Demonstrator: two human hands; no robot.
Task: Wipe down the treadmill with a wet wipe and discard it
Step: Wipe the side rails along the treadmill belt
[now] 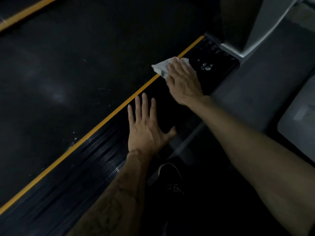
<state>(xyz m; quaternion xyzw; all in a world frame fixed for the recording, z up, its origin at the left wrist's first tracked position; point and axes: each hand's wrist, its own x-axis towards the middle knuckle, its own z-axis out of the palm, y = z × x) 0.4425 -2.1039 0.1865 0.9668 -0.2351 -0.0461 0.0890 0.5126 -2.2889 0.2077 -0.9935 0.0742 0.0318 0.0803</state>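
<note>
The treadmill's black belt (71, 79) fills the left and middle of the view, edged by an orange stripe (109, 118) and a ribbed black side rail (102, 155). My right hand (183, 82) presses a white wet wipe (161, 67) flat onto the rail near its far end, fingers straight over the wipe. My left hand (146, 128) rests flat on the same rail closer to me, fingers spread and holding nothing. White smudges (207, 66) mark the rail just beyond the wipe.
A grey upright post (255, 26) of the treadmill rises at the top right. Grey floor (265, 86) lies to the right of the rail. A dark shoe (171, 178) stands below my left hand. A second orange stripe (25, 12) crosses the top left.
</note>
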